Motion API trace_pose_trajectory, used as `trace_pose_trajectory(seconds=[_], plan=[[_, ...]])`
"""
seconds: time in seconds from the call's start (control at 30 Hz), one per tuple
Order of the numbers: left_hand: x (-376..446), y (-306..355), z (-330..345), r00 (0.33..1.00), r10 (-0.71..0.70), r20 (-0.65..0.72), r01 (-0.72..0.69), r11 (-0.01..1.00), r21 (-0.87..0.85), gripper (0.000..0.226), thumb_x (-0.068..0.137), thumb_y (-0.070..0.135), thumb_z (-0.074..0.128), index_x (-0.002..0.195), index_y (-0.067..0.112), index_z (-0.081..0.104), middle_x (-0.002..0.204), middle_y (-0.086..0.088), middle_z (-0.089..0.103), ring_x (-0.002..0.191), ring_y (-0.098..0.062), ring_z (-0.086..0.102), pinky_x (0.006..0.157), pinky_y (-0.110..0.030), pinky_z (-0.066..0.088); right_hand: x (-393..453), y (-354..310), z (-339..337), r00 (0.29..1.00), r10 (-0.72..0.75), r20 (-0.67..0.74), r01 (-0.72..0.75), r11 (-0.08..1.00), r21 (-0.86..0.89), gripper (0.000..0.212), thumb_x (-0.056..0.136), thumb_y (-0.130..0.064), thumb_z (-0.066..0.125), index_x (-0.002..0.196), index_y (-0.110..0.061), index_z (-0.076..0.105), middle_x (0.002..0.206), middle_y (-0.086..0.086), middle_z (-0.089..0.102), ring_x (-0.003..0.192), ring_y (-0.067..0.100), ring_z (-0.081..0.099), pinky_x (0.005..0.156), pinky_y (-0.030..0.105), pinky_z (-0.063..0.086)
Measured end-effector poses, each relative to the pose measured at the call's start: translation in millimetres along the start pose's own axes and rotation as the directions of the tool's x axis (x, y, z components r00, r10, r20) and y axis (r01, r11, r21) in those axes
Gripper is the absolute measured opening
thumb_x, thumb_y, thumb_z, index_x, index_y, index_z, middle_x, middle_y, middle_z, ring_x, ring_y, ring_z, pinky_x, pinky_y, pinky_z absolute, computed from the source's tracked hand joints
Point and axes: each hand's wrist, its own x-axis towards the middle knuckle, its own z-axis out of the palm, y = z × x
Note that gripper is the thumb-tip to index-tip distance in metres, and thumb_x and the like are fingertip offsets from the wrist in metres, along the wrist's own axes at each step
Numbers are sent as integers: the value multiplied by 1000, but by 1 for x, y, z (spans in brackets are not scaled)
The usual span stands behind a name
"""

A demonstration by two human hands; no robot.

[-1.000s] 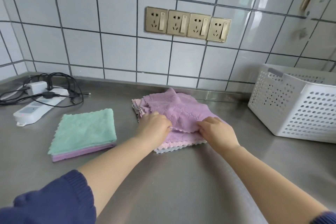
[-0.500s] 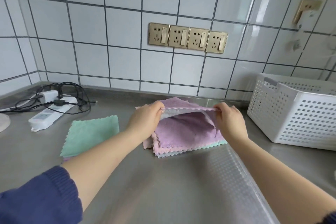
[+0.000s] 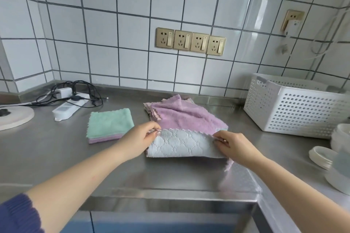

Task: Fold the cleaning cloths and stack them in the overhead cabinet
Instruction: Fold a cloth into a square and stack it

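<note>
A cloth with a pale grey-blue patterned side (image 3: 180,144) lies folded over on the steel counter (image 3: 75,161), near me. My left hand (image 3: 141,138) pinches its upper left corner and my right hand (image 3: 232,144) pinches its upper right corner. Behind it sits a loose pile of unfolded cloths with a purple one (image 3: 181,114) on top. To the left lies a folded stack, a green cloth (image 3: 109,125) over a purple one. No overhead cabinet is in view.
A white perforated basket (image 3: 295,108) stands at the right. White lids and bowls (image 3: 329,157) crowd the right edge. A power strip with cables (image 3: 70,104) and a round white base (image 3: 15,119) lie at the back left. The counter's front edge is close below.
Both hands lifted the top cloth off the pile by its far corners and drew it toward me, folding it over so its pale patterned side shows. The camera view tilted up and back.
</note>
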Motion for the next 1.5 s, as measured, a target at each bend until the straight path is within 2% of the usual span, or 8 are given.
trace_pose_trajectory(seconds=[0.3,0.47,0.77,0.9,1.07,1.17,1.33,1.5], plan=[[-54,4,2,916,-168,363,186,982,-16,9,98,20,46,95,25,52,60,3,40,36,1,44,45,-13,37,-38,-31,-7,847,85,525,-47,995,-84,18,86,-19,49,81,-36,52,81,-15,54,70,7,49,68,20,41],[-56,5,-2,955,-169,242,153,985,81,8,97,20,46,97,21,54,78,-4,53,62,-11,48,57,-24,37,-50,-25,-14,762,217,611,-99,970,-220,39,83,-18,53,121,-26,47,109,-7,54,90,15,60,81,25,53],[-58,30,-11,981,59,-183,-50,997,53,11,95,14,47,97,21,55,68,6,52,51,-11,41,50,-25,29,-39,-14,-48,963,236,131,-183,928,-325,29,80,-15,54,107,-24,63,101,-2,68,90,21,62,82,34,53],[-54,26,-23,956,26,-293,-10,998,56,13,96,12,45,102,14,55,66,7,46,54,-9,41,52,-23,30,-38,-10,-43,949,272,160,-169,866,-471,10,80,-17,54,86,-25,56,83,-3,60,79,22,57,63,30,46],[-57,16,-30,976,-60,-208,49,997,-55,11,95,15,48,98,22,56,72,6,54,60,-8,47,54,-24,34,-44,-4,-38,951,251,182,-247,968,-44,6,84,-14,60,80,-17,62,75,-3,62,74,16,58,63,24,44],[-58,12,-26,982,-180,-55,169,974,-151,10,93,16,52,100,21,59,86,3,59,69,-9,52,62,-25,38,-57,2,-35,849,328,414,-513,697,500,10,90,-13,60,92,-4,65,82,6,66,74,16,63,78,28,55],[-56,-2,-10,935,-328,132,325,945,48,19,92,16,52,111,18,52,82,4,51,64,-9,47,51,-20,31,-64,12,-16,711,438,550,-678,636,369,16,92,-18,58,102,-6,65,74,4,65,52,11,58,56,23,54],[-40,-16,1,918,-391,65,394,918,-37,31,91,9,51,121,11,44,91,-3,49,63,-9,42,52,-21,30,-38,27,5,766,556,324,-643,676,360,22,93,-21,52,95,-4,65,77,8,62,54,16,55,62,28,56]])
